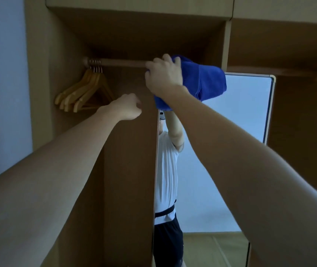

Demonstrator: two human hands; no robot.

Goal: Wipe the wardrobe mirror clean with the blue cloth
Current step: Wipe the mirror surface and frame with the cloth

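Both arms are stretched forward and upward. The left hand is curled at the wardrobe door edge; what it grips cannot be told. The blue cloth is gripped by the right hand at the top of the mirror, near the rail.

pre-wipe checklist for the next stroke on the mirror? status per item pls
1. Blue cloth in the right hand: ok, the grip is on its upper left part and the rest hangs free.
2. Cloth on the glass: ok, it sits at the top left corner of the mirror; contact pressure cannot tell.
3. Left hand steadying the door: cannot tell, fingers are curled near the door's brown back panel, and what they hold is hidden.
4. Path down the glass: ok, nothing shows in front of it below the cloth.
5. Wooden hangers clear of the stroke: ok, they hang far left on the rail.
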